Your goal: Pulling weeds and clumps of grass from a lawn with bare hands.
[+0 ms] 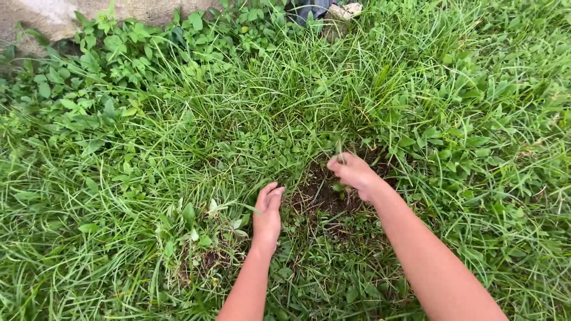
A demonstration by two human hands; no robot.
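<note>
From the head camera we look straight down at thick green grass (pixel 178 154) and our two bare arms reaching into it.

Our right hand (pixel 352 172) is curled into a fist around a small tuft of grass blades (pixel 339 156) — we can see a few thin green tips poking up out of the top of the fingers. The fist sits right at the far edge of a dark patch of bare soil (pixel 318 196), so the tuft it grips seems to grow at the rim of that patch. We think the hand is closed tight like this to get a good hold low down on the blades, close to the dirt.

Our left hand (pixel 267 217) is open, fingers straight and close together, and it lies flat just beside the soil patch on its near left side. It holds nothing. It looks like it is pressing the grass down there, maybe to keep it out of the way — we cannot be sure.

The two hands are near each other, with the dark soil between them.

Around them there are leafy weeds (pixel 107 65) with wide leaves at the top left, in front of a pale stone wall (pixel 53 18). At the top edge we see a bit of a dark thing (pixel 309 9) and a light stone (pixel 345 12); they are too small to tell more.
</note>
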